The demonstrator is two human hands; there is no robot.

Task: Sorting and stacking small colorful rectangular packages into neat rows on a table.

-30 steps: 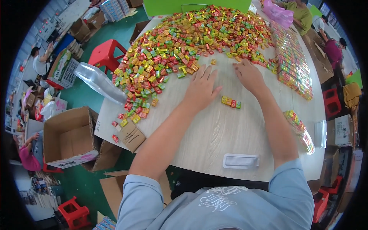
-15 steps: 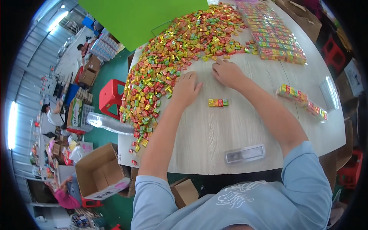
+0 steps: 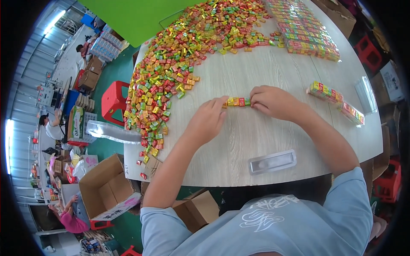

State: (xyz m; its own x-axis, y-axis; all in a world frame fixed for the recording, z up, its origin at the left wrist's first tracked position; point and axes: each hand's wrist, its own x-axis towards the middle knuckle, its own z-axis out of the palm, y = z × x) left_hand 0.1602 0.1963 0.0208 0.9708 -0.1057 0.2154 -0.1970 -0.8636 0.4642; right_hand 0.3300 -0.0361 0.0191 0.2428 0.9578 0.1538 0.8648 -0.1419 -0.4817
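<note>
A short row of small wrapped sweets (image 3: pixel 238 102) in yellow, red and green lies on the pale wooden table, between my hands. At its left end are the fingertips of my left hand (image 3: pixel 207 120), closed on the end sweet. My right hand (image 3: pixel 273 102) has its fingers curled round the right end, partly hiding it. A clear plastic tray (image 3: pixel 272 162), long and narrow, rests near the table's front edge. Beyond my hands spreads a large heap of the same sweets (image 3: pixel 171 72).
Filled clear packs (image 3: pixel 305 32) stand in rows at the far right. Two more packs (image 3: pixel 335 101) lie end to end nearer me, beside stacked clear trays (image 3: pixel 366 96). Open cardboard boxes (image 3: pixel 106 183) and a red stool (image 3: pixel 114 102) stand left of the table.
Both hands have come back from the edge of the heap to the row of sweets. They now grip its two ends, and the row looks longer.
</note>
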